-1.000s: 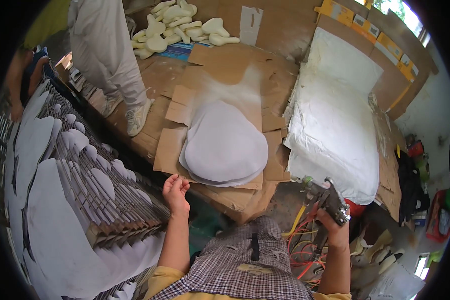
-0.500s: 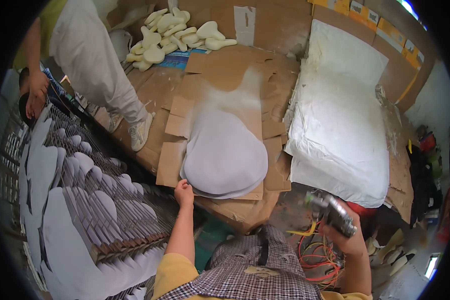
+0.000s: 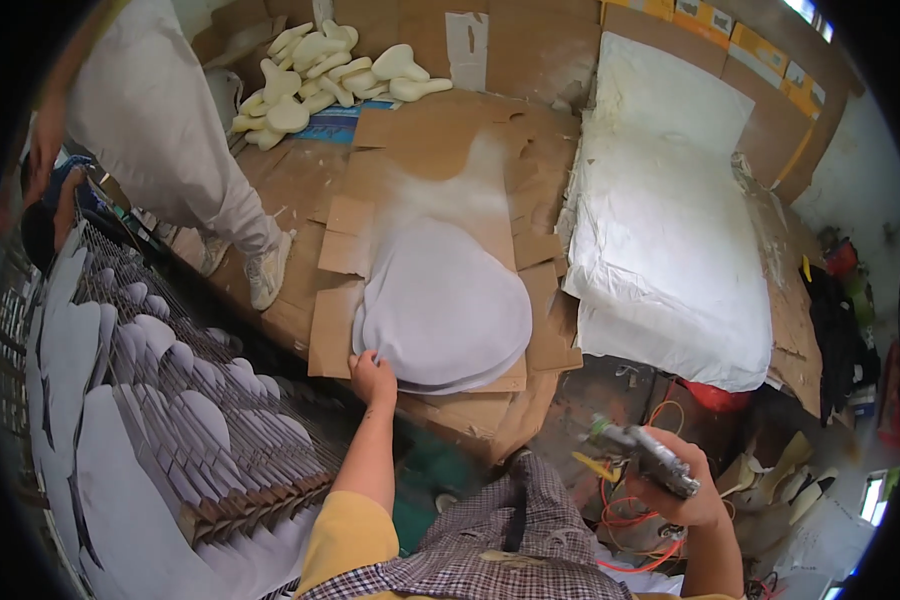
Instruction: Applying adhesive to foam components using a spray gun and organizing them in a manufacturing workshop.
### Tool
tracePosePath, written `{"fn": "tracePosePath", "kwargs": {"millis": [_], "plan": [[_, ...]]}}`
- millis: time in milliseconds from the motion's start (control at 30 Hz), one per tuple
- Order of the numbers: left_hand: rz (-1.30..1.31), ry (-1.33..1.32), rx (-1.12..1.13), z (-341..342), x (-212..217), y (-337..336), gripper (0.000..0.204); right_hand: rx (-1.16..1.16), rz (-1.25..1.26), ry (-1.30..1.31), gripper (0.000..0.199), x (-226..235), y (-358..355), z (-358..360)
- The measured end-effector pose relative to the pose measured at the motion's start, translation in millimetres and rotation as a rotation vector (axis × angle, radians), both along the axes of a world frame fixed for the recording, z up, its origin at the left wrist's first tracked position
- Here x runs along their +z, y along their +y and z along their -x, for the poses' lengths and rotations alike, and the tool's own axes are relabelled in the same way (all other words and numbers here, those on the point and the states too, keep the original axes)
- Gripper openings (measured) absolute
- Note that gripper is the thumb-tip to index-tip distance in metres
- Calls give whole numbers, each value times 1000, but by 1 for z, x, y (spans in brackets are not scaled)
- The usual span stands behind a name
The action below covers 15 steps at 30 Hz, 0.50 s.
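Note:
A stack of pale grey saddle-shaped sheets [image 3: 445,310] lies on cardboard [image 3: 332,335] in front of me. At its near left edge my left hand [image 3: 374,376] is closed, with fingertips pinching the rim of the sheets; how many layers they hold I cannot tell. Off to the right, over the floor, my right hand [image 3: 692,490] grips a metal spray gun [image 3: 654,458], its nozzle end pointing left toward the stack. An orange hose [image 3: 615,507] loops below the gun.
On my left stands a wire rack [image 3: 225,430] of grey sheets. Cream foam saddles [image 3: 318,75] are heaped at the back. A white-covered board [image 3: 670,230] lies to the right. Another person [image 3: 160,140] stands at the far left, beside the rack.
My left hand has moved slightly up onto the stack's edge, where the sheets now look fanned. The spray gun has shifted down and a little left. The view has turned slightly.

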<state>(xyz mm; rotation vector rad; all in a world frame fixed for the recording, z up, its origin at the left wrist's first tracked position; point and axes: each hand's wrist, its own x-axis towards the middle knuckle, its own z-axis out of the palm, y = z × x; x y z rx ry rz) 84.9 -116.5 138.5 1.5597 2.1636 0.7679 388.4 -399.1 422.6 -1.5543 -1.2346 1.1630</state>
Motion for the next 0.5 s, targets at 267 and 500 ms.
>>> {"fn": "tracePosePath", "kwargs": {"millis": [267, 500], "plan": [[17, -586, 50, -6, -17, 17, 23, -154, -31, 117, 60, -22, -50, 36], [95, -965, 296, -11, -11, 11, 45, -376, -186, 118, 53, -10, -14, 42]]}}
